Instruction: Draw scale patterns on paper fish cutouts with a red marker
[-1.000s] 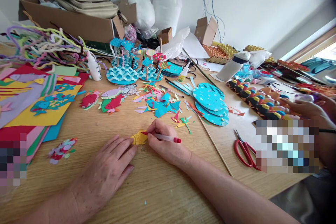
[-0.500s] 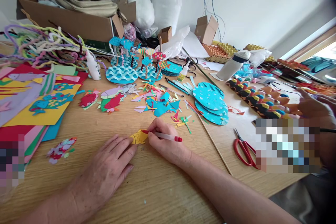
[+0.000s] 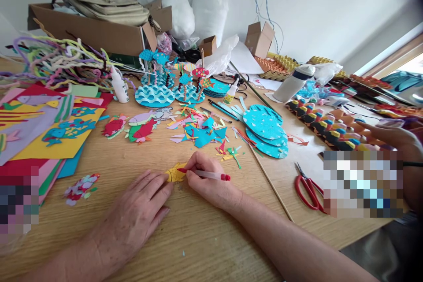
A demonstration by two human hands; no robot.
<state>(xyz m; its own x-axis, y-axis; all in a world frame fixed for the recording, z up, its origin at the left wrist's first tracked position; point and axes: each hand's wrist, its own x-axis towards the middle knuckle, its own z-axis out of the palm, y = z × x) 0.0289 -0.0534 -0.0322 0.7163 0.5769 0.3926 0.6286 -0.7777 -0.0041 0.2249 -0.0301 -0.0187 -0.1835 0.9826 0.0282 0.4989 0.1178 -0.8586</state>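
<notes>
A small yellow paper fish (image 3: 174, 174), with dark scale lines drawn on it, lies on the table in front of me. My left hand (image 3: 140, 205) rests flat on the wood, fingers stretched out, its fingertips pressing the fish's left edge. My right hand (image 3: 209, 180) is closed around a red pen (image 3: 211, 175) with a pale clear barrel. The pen's red tip meets the right part of the fish. Left of my left hand is a pile of small coloured paper circles (image 3: 81, 188). Beyond my hands lie red, green and purple paper fish (image 3: 142, 128) and cut paper scraps (image 3: 201, 130).
Red-handled scissors (image 3: 309, 191) and a thin wooden stick (image 3: 269, 180) lie to the right, near stacked blue discs (image 3: 264, 130). Coloured paper sheets (image 3: 62, 141) cover the left side. A glue bottle (image 3: 119, 86) and finished fish stands (image 3: 155, 94) are behind. Another person's hand (image 3: 396, 139) is at far right.
The pen tip stays at the fish with only a slight shift. The view has moved slightly. At far right, the other person's hand has lowered a little.
</notes>
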